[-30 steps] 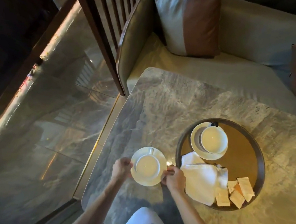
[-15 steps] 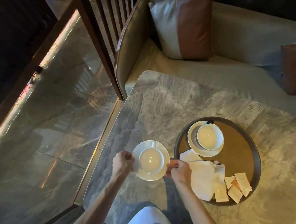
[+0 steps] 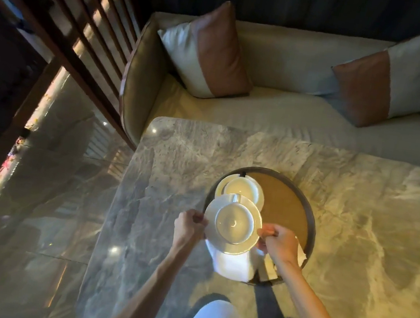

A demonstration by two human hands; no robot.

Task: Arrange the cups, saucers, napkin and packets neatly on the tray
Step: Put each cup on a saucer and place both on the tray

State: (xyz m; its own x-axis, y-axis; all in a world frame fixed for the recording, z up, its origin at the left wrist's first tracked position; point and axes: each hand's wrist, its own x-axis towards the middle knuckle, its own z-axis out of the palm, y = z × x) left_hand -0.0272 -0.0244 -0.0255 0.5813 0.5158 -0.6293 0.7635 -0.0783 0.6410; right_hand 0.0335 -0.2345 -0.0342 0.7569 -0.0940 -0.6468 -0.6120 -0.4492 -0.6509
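1. Both hands hold one saucer (image 3: 228,244) with a cup (image 3: 233,223) on it. The left hand (image 3: 189,224) pinches the saucer's left rim, the right hand (image 3: 279,242) pinches the right rim, fingers curled shut on it.
2. Change: a second ago this cup and saucer sat over the marble table (image 3: 167,179), left of the tray (image 3: 311,230). Now they are carried right and hang over the tray's near-left part.
3. Held saucer looks lifted, not set down. Can't tell for sure whether it touches anything below.
4. Just beyond the hands, the other saucer (image 3: 222,185) and other cup (image 3: 242,188) sit on the tray's far-left side. The held saucer's far edge overlaps them in view.
5. The napkin (image 3: 233,265) lies under and just nearer than the held saucer, partly hanging over the tray rim.
6. The packets (image 3: 268,267) are mostly hidden under the right wrist; only a pale sliver shows.
7. Meaning: last off-tray item is arriving. Open tray floor lies beyond the right hand, likely drop spot.
8. Risk: setting down on the napkin would tilt the cup.
9. Napkin and packets look still untidy.
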